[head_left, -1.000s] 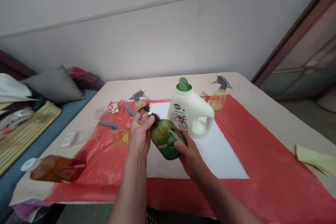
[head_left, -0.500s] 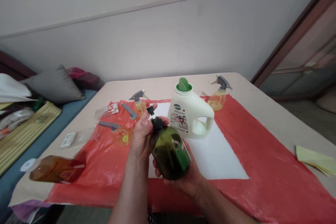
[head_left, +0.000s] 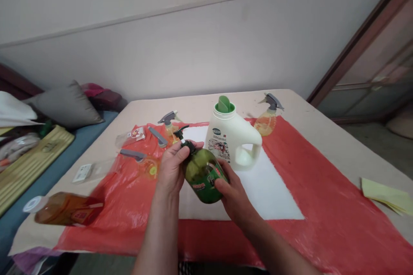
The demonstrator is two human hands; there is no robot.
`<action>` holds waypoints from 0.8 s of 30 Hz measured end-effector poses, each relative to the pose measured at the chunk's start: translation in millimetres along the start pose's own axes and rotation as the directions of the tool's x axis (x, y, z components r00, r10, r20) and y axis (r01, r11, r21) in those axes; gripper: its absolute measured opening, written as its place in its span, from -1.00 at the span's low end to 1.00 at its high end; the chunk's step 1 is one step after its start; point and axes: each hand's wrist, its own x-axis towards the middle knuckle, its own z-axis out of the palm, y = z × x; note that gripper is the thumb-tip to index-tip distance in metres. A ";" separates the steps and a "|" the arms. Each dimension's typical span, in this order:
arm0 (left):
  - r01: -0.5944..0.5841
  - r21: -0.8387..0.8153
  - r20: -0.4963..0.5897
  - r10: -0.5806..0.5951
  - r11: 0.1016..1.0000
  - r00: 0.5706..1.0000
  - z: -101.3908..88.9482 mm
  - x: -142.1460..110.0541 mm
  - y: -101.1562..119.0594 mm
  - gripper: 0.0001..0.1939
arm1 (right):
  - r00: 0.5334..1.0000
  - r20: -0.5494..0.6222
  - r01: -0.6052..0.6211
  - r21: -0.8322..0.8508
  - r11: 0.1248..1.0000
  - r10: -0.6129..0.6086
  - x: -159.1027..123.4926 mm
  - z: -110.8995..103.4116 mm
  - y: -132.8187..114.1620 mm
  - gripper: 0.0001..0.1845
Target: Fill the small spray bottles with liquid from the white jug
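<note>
A green pump bottle [head_left: 200,171] with a black pump top and a green label is held tilted above the table, its pump pointing up and left. My left hand [head_left: 172,165] is closed around the bottle's neck, just under the pump. Around the lower body wraps my right hand [head_left: 231,184], its thumb lying on the label. Right behind the bottle stands a cream detergent jug [head_left: 247,137] with its handle to the right. A green cap or scoop [head_left: 223,104] sits in the jug's mouth.
Red plastic sheeting [head_left: 129,215] and a white sheet [head_left: 271,197] cover the table. Spray bottles [head_left: 266,122] stand or lie at the back right and left. A bottle of amber liquid [head_left: 66,209] lies front left. Yellow paper [head_left: 385,195] rests at the right edge.
The green bottle has been turned so its label faces me, and it has risen slightly. My right hand has shifted from beneath the bottle to its right side.
</note>
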 end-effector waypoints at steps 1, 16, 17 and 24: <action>0.004 -0.009 0.017 -0.004 1.000 1.000 -1.5 -0.7 0.2 -0.63 | 0.999 0.040 -0.038 0.085 0.996 0.034 -1.3 2.8 -0.9 -0.47; 0.052 -0.007 0.043 -0.052 0.999 0.998 4.3 -3.3 -4.3 -0.62 | 0.963 0.083 -0.268 0.299 0.916 0.255 -2.8 6.2 -4.2 -0.41; 0.042 0.029 0.006 -0.042 0.999 0.999 4.8 -1.6 -5.0 -0.64 | 0.987 -0.002 -0.157 0.166 0.973 0.160 -0.7 5.4 -5.5 -0.42; -0.011 0.072 -0.045 0.014 0.997 0.999 8.1 -1.3 -5.4 -0.71 | 0.990 -0.111 0.039 -0.366 0.930 -0.086 -0.3 -0.9 -13.4 -0.30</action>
